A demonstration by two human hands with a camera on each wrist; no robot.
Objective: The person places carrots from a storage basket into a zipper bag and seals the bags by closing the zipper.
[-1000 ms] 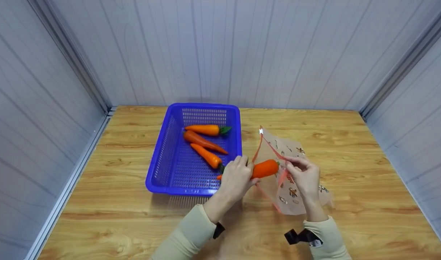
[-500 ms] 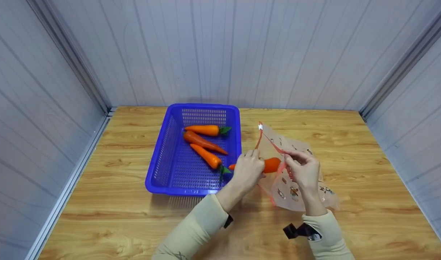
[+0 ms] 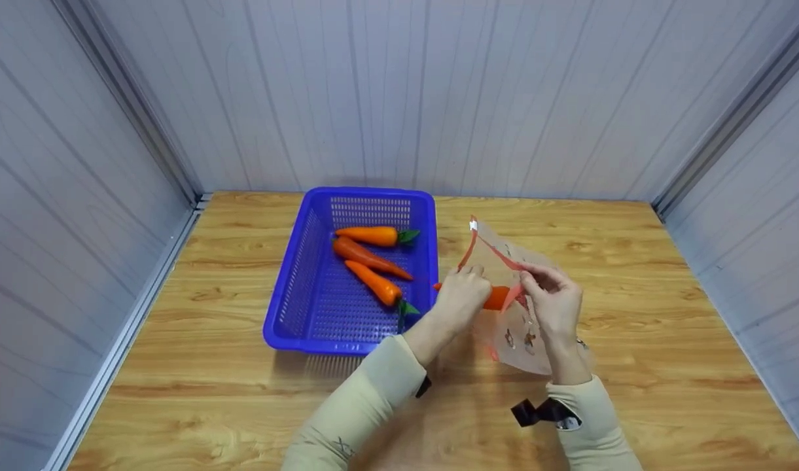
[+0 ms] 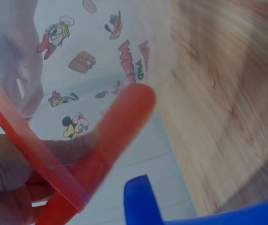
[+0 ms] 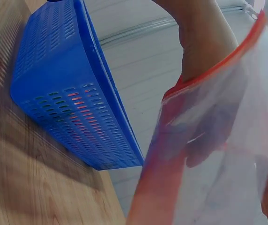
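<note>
My left hand (image 3: 463,297) grips an orange carrot (image 3: 497,297) in the mouth of a clear zip bag with a red edge (image 3: 530,337). The carrot's thick end lies inside the bag, and its thin tip sticks out behind the hand. In the left wrist view the carrot (image 4: 124,117) shows against the bag's printed cartoon figures, its lower part behind the red zip strip (image 4: 35,150). My right hand (image 3: 556,304) pinches the right side of the bag's mouth and holds it apart. Through the film, the right wrist view shows the left hand's fingers (image 5: 209,133) inside.
Left of the bag stands a blue plastic basket (image 3: 347,347). In it lie an orange carrot (image 3: 368,235), a darker carrot (image 3: 372,258) and another orange carrot (image 3: 375,282) with green leaves. Pale panel walls (image 3: 386,98) enclose the wooden tabletop (image 3: 216,392).
The left hand has moved right and slightly away from me, carrying the carrot deeper into the bag. The right hand stays nearly in place; the bag's lower part has shifted and lifted a little.
</note>
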